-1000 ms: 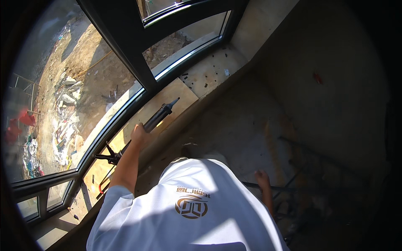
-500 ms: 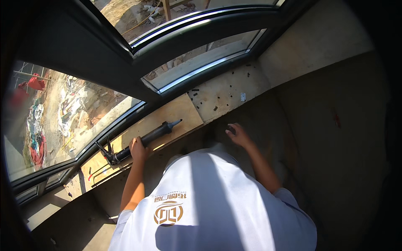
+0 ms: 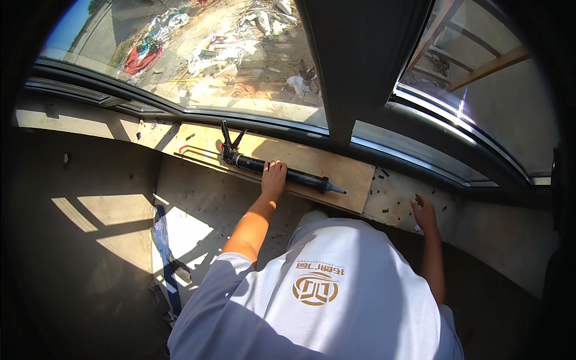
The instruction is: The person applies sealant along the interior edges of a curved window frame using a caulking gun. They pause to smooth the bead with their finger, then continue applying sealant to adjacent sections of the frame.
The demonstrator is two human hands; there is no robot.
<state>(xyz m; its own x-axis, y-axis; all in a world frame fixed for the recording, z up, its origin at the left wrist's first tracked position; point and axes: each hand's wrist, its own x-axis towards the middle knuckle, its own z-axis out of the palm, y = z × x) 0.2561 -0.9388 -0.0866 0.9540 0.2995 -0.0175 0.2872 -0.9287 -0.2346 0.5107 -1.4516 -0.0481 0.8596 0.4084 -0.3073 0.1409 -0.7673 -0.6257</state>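
Note:
A black caulking gun (image 3: 307, 179) with a grey nozzle lies along the plywood board (image 3: 354, 171) on the window sill. Its handle and trigger point up toward the glass at the left end, where a thin rod with a red tip reaches back. My left hand (image 3: 274, 177) is closed round the barrel from above, and the palm side is hidden. Over the bare sill (image 3: 393, 201), right of the board, hovers my right hand (image 3: 424, 212) with its fingers curled together. Something small and dark shows at its fingertips, too small to name. Small black pieces (image 3: 384, 173) are scattered there.
Dark window frames (image 3: 339, 72) rise behind the sill, with glass on both sides of a thick post. A long blue object (image 3: 166, 255) lies below at the left, beside sunlit patches. Rubble and cloth lie outside the glass.
The view has swung left. My right hand has moved from beside my body up to the sill with the black pieces. My left hand stays on the caulking gun.

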